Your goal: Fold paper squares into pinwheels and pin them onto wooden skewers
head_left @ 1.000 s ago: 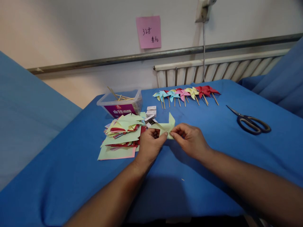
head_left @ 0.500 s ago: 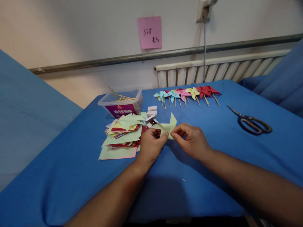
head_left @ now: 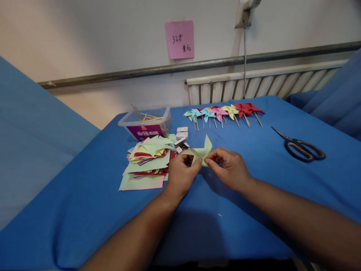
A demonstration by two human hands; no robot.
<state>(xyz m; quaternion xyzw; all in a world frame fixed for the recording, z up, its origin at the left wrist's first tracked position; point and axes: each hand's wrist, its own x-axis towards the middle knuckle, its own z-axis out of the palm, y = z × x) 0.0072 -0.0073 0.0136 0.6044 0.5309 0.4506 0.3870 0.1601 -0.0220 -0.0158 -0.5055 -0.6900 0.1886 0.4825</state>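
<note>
Over the middle of the table I hold a pale green paper pinwheel [head_left: 200, 152] with both hands. My left hand [head_left: 183, 171] grips its left side, the thumb pressed near the centre and the fingers partly behind the paper. With thumb and index finger my right hand [head_left: 227, 167] pinches it close to the centre. One pointed blade stands up between the hands. What lies under the fingertips at the centre is too small to make out. Left of my left hand is a stack of cut coloured paper [head_left: 149, 162], green on top.
A clear plastic tub [head_left: 146, 122] with wooden sticks stands behind the paper stack. Small white boxes [head_left: 182, 132] are beside it, one open. Several finished pinwheels [head_left: 222, 112] lie in a row at the back. Scissors [head_left: 301, 146] lie on the right of the blue-covered table [head_left: 254, 241].
The hands and pinwheel stay almost in place. The whole view has shifted slightly. The green paper is tilted a little differently between my fingers.
</note>
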